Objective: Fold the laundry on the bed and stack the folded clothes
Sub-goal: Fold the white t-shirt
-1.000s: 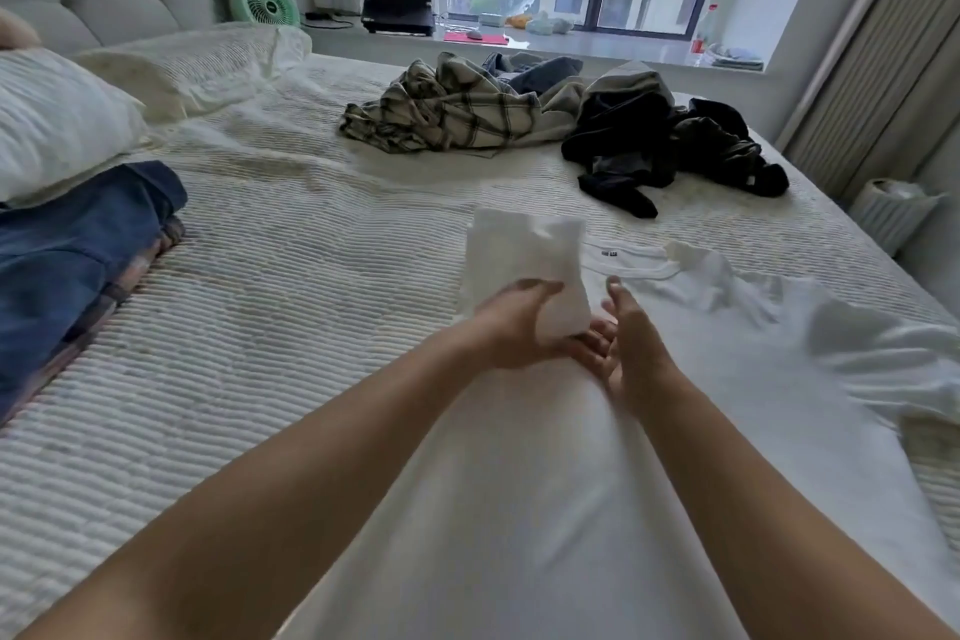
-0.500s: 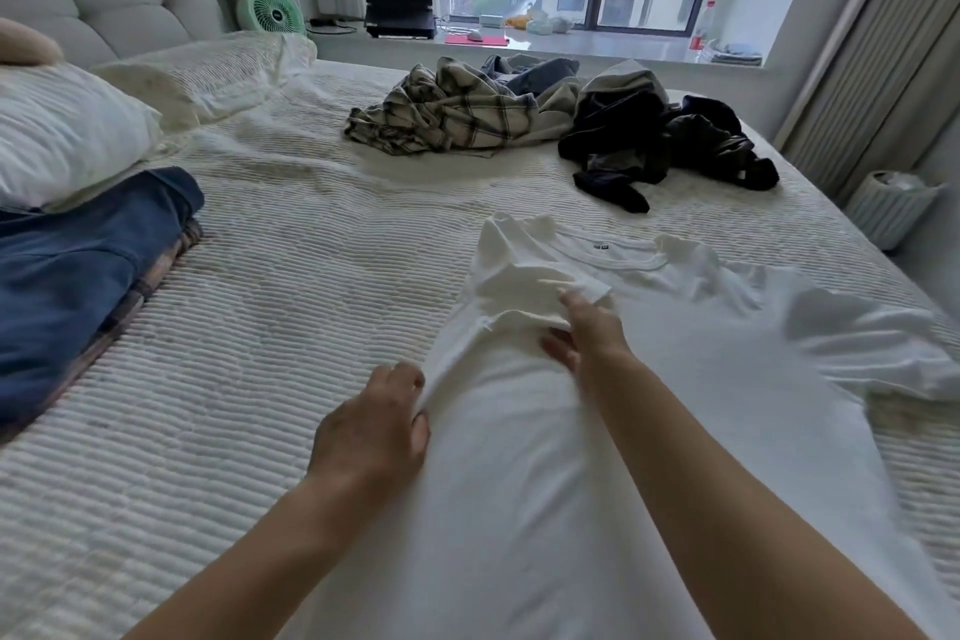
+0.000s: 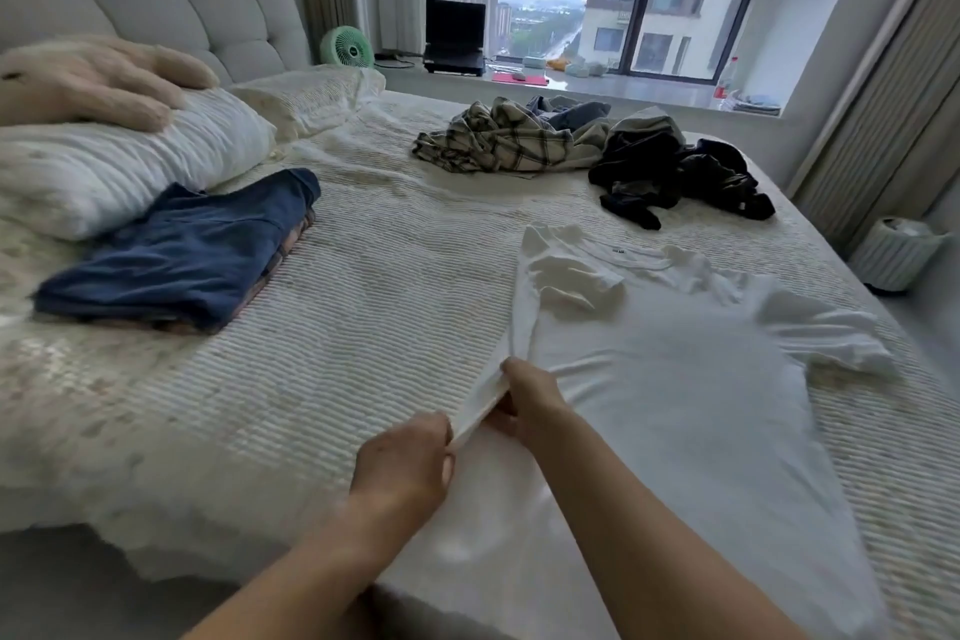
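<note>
A white T-shirt (image 3: 675, 379) lies flat on the bed (image 3: 363, 327) in front of me, its left sleeve folded inward over the chest. My left hand (image 3: 410, 463) pinches the shirt's folded left edge near the bed's front. Just beyond it, my right hand (image 3: 530, 400) grips the same fold. A folded stack with a dark blue garment (image 3: 176, 255) on top sits at the left by the pillow. Unfolded clothes lie at the far side: a plaid shirt (image 3: 498, 146) and a black pile (image 3: 675, 172).
A white pillow (image 3: 119, 166) with a beige plush toy (image 3: 93, 78) on it lies at the left under the headboard. A green fan (image 3: 346, 48) and a laptop (image 3: 454, 36) stand on the window ledge. A pale bin (image 3: 896, 252) sits on the floor at the right.
The lifted left sleeve was laid down onto the shirt. Both hands then slid back along the left fold toward me and now hold it lower down. The camera view shifted left.
</note>
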